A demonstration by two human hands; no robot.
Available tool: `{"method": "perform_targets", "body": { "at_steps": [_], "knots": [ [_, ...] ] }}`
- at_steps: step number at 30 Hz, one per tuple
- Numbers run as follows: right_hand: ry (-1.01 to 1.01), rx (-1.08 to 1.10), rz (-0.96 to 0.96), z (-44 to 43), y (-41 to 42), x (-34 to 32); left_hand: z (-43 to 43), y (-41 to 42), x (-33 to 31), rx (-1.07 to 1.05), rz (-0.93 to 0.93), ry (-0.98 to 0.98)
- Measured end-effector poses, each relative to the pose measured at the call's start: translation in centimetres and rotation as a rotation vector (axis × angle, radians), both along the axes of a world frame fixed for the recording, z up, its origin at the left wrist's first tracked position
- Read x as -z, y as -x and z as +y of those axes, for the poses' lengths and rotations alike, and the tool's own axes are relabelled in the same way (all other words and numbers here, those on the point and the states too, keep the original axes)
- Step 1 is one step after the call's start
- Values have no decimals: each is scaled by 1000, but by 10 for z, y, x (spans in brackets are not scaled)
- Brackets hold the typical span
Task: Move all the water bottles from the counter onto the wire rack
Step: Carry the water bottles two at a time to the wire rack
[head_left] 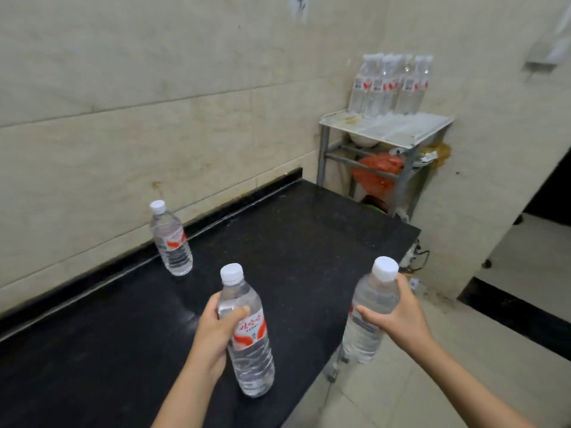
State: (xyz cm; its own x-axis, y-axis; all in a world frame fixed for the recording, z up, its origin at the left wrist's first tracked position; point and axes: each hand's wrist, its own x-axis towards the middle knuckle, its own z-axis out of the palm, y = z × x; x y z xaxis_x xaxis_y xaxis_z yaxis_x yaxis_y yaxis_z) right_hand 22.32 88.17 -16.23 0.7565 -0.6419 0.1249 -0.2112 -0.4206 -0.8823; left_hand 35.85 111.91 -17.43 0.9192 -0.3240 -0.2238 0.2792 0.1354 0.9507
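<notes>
My left hand (pixel 216 332) grips a clear water bottle (pixel 250 350) with a white cap and red label, held upright above the black counter (pixel 293 242). My right hand (pixel 398 316) grips a second water bottle (pixel 367 307) just past the counter's right edge, over the floor. A third bottle (pixel 171 239) stands alone on the counter near the wall. Several bottles (pixel 389 86) stand packed together at the back of the wire rack's top shelf (pixel 401 128) in the far corner.
The rack's lower shelves hold a white bowl (pixel 364 140), an orange plastic bag (pixel 378 171) and other clutter. Tiled walls bound the counter at the left and behind the rack. A tiled floor (pixel 432 381) lies at the right, with a dark doorway (pixel 550 193) beyond.
</notes>
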Motion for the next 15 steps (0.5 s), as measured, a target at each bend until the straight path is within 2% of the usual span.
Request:
{"method": "perform_targets", "body": {
  "at_steps": [4, 7, 11, 15],
  "knots": [
    [7, 125, -75, -82, 55, -6, -116, 24, 0, 162, 175, 300],
    [-14, 219, -42, -137, 98, 3, -198, 54, 2, 301, 311, 382],
    [-27, 361, 54, -194, 148, 13, -285, 96, -2, 349, 276, 254],
    [21, 370, 149, -236, 179, 15, -345, 118, -6, 355, 152, 56]
  ]
}}
